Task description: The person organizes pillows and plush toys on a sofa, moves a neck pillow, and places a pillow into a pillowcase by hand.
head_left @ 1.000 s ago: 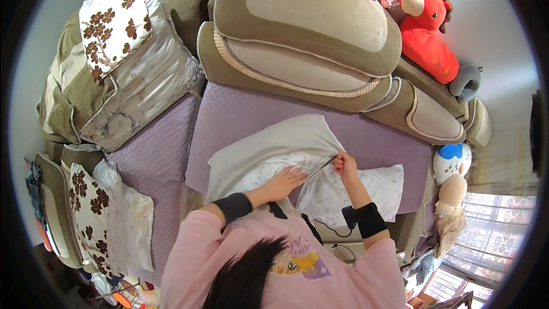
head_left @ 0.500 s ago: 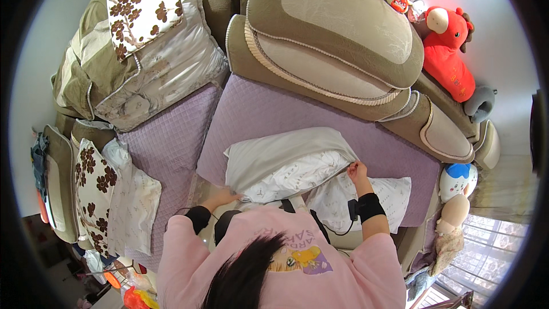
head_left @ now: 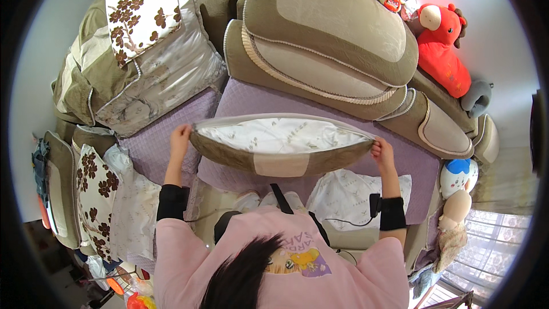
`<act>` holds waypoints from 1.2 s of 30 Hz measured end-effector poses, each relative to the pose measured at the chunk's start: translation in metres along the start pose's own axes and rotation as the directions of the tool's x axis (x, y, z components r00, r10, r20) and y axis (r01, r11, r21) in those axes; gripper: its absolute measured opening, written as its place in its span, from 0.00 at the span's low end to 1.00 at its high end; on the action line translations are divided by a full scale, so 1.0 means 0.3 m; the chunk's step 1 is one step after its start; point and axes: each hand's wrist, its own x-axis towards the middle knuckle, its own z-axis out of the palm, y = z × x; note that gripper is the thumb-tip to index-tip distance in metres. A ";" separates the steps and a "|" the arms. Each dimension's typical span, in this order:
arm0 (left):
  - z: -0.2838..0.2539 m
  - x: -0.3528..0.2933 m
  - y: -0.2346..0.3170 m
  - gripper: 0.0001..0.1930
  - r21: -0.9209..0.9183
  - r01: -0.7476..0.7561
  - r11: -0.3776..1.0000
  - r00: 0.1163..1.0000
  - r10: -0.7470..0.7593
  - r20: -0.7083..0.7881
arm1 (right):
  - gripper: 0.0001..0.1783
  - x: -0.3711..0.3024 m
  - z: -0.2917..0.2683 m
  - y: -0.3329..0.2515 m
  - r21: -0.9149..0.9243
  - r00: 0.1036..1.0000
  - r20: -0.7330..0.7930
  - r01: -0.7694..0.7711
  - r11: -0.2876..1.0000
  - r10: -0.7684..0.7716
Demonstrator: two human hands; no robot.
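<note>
Between my hands hangs a cushion cover (head_left: 229, 153), olive brown with a beige panel, its long opening facing up. Inside it shows a white patterned cushion insert (head_left: 280, 133). My left hand (head_left: 181, 132) grips the cover's left corner, fingers closed. At the opposite corner my right hand (head_left: 382, 150) pinches the cover near the end of the opening. Below my right hand, a second white patterned pillow (head_left: 349, 199) lies partly on the quilted seat, beside my right forearm.
A purple quilted seat cover (head_left: 257, 95) spreads behind the cushion. Large olive back cushions (head_left: 337, 23) line the far side. A covered heap (head_left: 160, 74) stands at the left, with floral pillows (head_left: 94, 200) nearer. A red plush horse (head_left: 443, 51) sits at the right.
My left hand has risen from near my lap to the cover's left corner. The cushion has been lifted and turned, so its opening faces up and its brown side shows.
</note>
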 end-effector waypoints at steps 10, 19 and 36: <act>0.018 0.076 0.072 0.10 0.185 -0.229 0.956 0.962 0.251 -0.110 | 0.13 -0.094 -0.054 0.198 0.019 0.963 -0.248 -0.106 0.994 0.108; 0.132 0.042 -0.066 0.11 0.178 -0.107 0.978 0.989 0.086 0.122 | 0.13 -0.157 -0.188 0.431 0.023 0.894 -0.239 -0.384 0.923 0.378; 0.567 -0.411 0.184 0.33 -0.188 -0.893 0.409 0.088 0.568 0.819 | 0.14 -0.091 -0.194 0.697 -0.273 0.814 -0.482 -0.491 0.827 0.324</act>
